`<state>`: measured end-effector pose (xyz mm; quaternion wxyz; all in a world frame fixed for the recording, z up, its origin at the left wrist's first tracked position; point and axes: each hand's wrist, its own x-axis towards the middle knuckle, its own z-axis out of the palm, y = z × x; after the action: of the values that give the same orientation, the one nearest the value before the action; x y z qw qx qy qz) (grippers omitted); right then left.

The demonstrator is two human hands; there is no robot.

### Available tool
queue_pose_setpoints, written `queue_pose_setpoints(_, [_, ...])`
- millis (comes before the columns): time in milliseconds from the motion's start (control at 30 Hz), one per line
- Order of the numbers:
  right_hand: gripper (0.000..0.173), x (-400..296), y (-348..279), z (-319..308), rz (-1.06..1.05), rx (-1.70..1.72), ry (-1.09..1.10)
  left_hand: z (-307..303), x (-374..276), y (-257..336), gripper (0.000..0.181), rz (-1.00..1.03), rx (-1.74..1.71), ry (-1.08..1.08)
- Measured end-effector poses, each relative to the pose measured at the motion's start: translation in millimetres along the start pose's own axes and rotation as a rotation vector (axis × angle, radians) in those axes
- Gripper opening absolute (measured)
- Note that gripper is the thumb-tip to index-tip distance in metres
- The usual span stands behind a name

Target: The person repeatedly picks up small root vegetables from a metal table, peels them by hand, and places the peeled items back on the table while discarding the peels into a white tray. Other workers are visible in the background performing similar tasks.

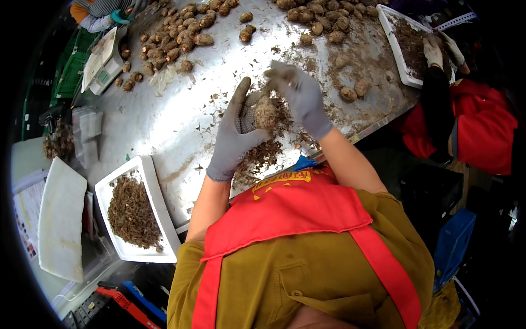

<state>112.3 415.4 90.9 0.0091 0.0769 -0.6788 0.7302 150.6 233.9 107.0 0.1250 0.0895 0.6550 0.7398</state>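
Observation:
A brown, hairy taro corm (266, 113) rests upright in my left hand (234, 133), which wears a grey knitted glove with a dotted palm. The thumb and fingers cup the corm from the side and below. Just above and to its right is my right hand (299, 92) in a matching glove, its fingers soiled, loosely bent and slightly blurred. Nothing shows in that hand, and it looks apart from the corm. Under both hands, shed brown fibre (263, 154) lies heaped on the metal table (164, 123).
Taro piles (174, 39) (324, 14) lie across the table's far side. At left are a scale (102, 61) and a white foam box (158, 205) of fibre. A co-worker's gloved hands (433, 51) are over another foam box (396, 61) at right. Another person (98, 16) stands far left.

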Motion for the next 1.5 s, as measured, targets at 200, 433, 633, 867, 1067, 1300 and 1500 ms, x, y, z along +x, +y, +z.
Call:
queue_pose_setpoints(200, [0.044, 5.6, 3.1, -32.4, 0.043, 0.006, -0.085, -1.5, 3.7, -11.5, 0.106, -0.046, -0.224, 0.037])
queue_pose_setpoints(433, [0.038, -33.0, -4.0, 7.0, -0.007, 0.308, -0.291, 8.7, 2.7, -7.8, 0.095, -0.148, -0.459, 0.047])
queue_pose_setpoints(633, [0.029, 4.1, 20.4, -1.6, -0.237, -0.284, 0.049, 12.5, -1.1, -8.7, 0.086, -0.172, -0.502, 0.006])
queue_pose_setpoints(867, [0.040, -4.7, 5.5, -22.4, -0.180, -0.135, -0.057, 12.2, 1.0, -16.0, 0.063, -0.213, -0.726, 0.033])
queue_pose_setpoints(1067, [0.032, -26.3, 15.2, 13.6, -0.091, 0.163, -0.089, 12.2, 2.2, -25.8, 0.064, -0.209, -0.690, -0.054])
queue_pose_setpoints(1300, [0.037, 3.7, 11.6, -30.3, 0.186, -0.410, 0.035, 12.0, -0.8, -22.0, 0.095, -0.180, -0.536, -0.042])
queue_pose_setpoints(1500, [0.035, -13.9, 7.2, -20.4, 0.000, -0.123, -0.105, 9.3, 5.7, -26.6, 0.104, -0.140, -0.594, -0.057])
